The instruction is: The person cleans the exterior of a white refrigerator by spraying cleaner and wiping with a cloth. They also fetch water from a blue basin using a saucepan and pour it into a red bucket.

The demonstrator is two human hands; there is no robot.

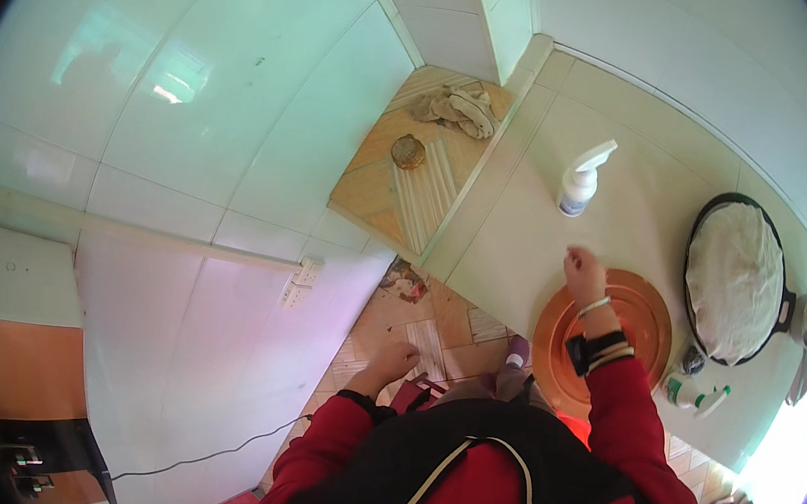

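My right hand (584,276) is over the counter, its fingers curled in and nothing visible in them. It wears a white bangle and has a dark watch and bands at the wrist. Beneath that wrist and forearm lies a large round orange-brown basin (655,313), partly covered by my arm. A white spray bottle (578,185) stands upright just beyond my right hand, not touched by it. Low at my left side, above the patterned floor, my left hand (394,364) is closed in a loose fist with nothing seen in it.
On the right, a black pan (691,272) carries a whitish cloth (734,283). Near it lies a second spray bottle (688,393) with a green-and-white head. A crumpled cloth (461,110) and a round jar lid (408,152) rest on the wood-patterned ledge. A cable (218,453) hangs along the wall.
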